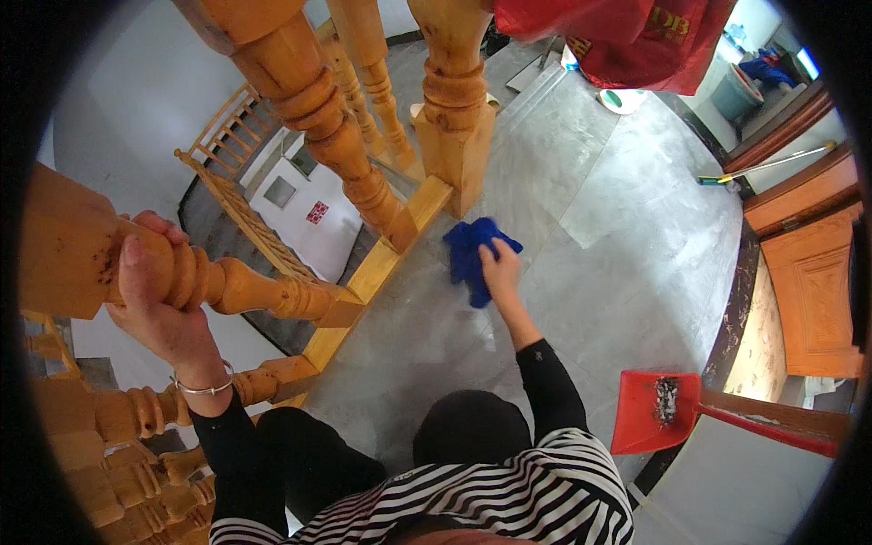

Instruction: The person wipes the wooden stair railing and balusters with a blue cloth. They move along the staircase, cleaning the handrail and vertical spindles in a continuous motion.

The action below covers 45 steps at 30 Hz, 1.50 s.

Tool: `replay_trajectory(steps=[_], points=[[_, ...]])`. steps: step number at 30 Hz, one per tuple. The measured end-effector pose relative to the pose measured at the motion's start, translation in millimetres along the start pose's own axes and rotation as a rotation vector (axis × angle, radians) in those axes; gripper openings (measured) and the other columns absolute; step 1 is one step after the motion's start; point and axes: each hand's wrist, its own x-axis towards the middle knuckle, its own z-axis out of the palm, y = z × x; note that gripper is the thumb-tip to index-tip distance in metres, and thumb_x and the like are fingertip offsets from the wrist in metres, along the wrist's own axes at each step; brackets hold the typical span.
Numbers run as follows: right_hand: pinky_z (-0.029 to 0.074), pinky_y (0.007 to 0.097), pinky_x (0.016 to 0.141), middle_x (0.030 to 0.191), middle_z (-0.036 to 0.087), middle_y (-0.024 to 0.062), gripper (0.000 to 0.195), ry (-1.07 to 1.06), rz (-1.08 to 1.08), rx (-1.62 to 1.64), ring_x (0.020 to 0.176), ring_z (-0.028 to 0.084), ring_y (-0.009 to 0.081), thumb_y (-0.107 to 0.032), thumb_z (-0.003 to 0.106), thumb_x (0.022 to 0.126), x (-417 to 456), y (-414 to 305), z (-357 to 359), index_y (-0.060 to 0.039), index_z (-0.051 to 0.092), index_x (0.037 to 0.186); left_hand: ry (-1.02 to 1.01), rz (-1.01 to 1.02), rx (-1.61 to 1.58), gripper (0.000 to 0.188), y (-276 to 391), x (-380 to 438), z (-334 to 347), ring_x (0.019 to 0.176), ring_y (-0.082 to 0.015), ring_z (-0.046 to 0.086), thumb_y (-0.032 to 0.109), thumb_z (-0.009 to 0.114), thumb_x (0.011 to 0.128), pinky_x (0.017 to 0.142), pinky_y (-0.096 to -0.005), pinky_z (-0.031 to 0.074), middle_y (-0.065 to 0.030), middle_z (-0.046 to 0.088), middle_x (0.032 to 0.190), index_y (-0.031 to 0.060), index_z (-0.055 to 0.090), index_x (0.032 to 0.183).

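My left hand [157, 286] is wrapped around a turned wooden baluster [252, 289] of the stair railing, with a bangle at the wrist. Out on the grey tiled floor [579, 300], my right hand [503, 269] presses a bunched blue cloth [470, 252] flat with its fingers. The cloth lies close to the square foot of a thick wooden newel post [453, 153] and beside the wooden base rail [376, 272]. Part of the cloth is hidden under the fingers.
On the right lies a red dustpan [637, 409] with grey debris in it. A broom [770, 167] leans near an open wooden door [811, 293]. A red bag [633, 41] hangs at the top. Beyond the balusters a lower stair railing [238, 211] shows.
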Motion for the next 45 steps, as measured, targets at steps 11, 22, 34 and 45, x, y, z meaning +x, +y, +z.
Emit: replay_trajectory(steps=[11, 22, 34, 45], points=[[0.047, 0.0414, 0.083, 0.096, 0.055, 0.0158, 0.027, 0.338, -0.534, -0.026, 0.094, 0.055, 0.0384, -0.001, 0.066, 0.068, 85, -42, 52, -0.0077, 0.065, 0.094, -0.077, -0.107, -0.162, 0.033, -5, 2, -4, 0.085, -0.0179, 0.054, 0.026, 0.057, 0.090, 0.073, -0.0300, 0.048, -0.0077, 0.055, 0.098, 0.0037, 0.050, 0.113], [0.043, 0.0356, 0.094, 0.117, 0.058, 0.0198, 0.037, 0.408, -0.095, 0.550, 0.106, 0.056, 0.0325, -0.013, 0.058, 0.090, 145, -73, 11, 0.0014, 0.055, 0.124, -0.015, -0.086, -0.071, 0.040, -8, -1, -8, 0.085, -0.0180, 0.050, 0.035, 0.053, 0.090, 0.082, -0.0325, 0.044, -0.0089, 0.052, 0.100, 0.0031, 0.048, 0.114], [0.048, 0.0471, 0.072, 0.099, 0.051, 0.0240, 0.023, 0.138, 0.387, -0.106, 0.088, 0.056, 0.0426, -0.022, 0.048, 0.096, 64, 39, 132, 0.0010, 0.047, 0.099, -0.059, -0.149, -0.128, 0.035, -2, 4, -14, 0.089, -0.0190, 0.053, 0.034, 0.053, 0.090, 0.077, -0.0303, 0.046, -0.0076, 0.054, 0.092, 0.0012, 0.053, 0.103], [0.047, 0.0360, 0.082, 0.097, 0.062, 0.0187, 0.026, 0.148, 0.064, 0.540, 0.091, 0.060, 0.0333, -0.017, 0.066, 0.085, 31, -42, 32, 0.0021, 0.063, 0.102, -0.073, -0.165, -0.170, 0.035, -11, 7, -17, 0.085, -0.0188, 0.052, 0.030, 0.058, 0.088, 0.081, -0.0324, 0.046, -0.0094, 0.055, 0.096, 0.0038, 0.049, 0.110]])
